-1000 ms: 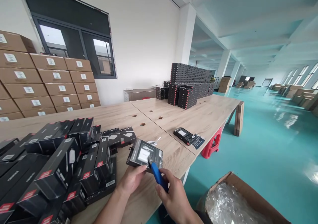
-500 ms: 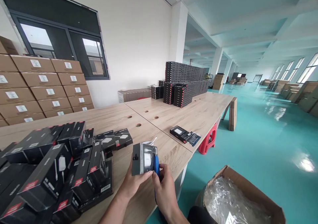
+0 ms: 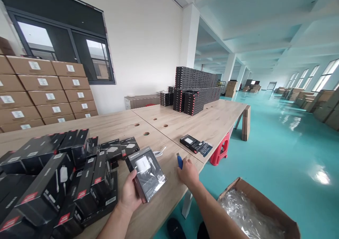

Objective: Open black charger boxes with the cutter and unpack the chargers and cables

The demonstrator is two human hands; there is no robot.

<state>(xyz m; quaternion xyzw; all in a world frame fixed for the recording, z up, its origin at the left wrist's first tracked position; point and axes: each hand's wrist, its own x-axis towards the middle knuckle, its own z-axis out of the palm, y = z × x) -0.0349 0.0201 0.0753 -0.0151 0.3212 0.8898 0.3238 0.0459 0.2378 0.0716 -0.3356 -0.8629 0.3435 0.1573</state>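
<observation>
My left hand (image 3: 129, 193) covers one edge of the black retail box (image 3: 148, 173), and its fingers are out of sight behind it. My right hand (image 3: 188, 173) hides most of the blue-handled item (image 3: 180, 161); only a short end shows, type undetermined. The stacked black boxes (image 3: 45, 186) run off the left and bottom frame edges. The cardboard box (image 3: 265, 200) is cut off below; what lies under its clear plastic wrap (image 3: 246, 210) cannot be made out. The carton labels (image 3: 34, 65) are too small to read.

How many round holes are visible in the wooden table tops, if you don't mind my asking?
4. Two holes lie in the left table top, and two in the right one. The black boxes may hide more.
</observation>
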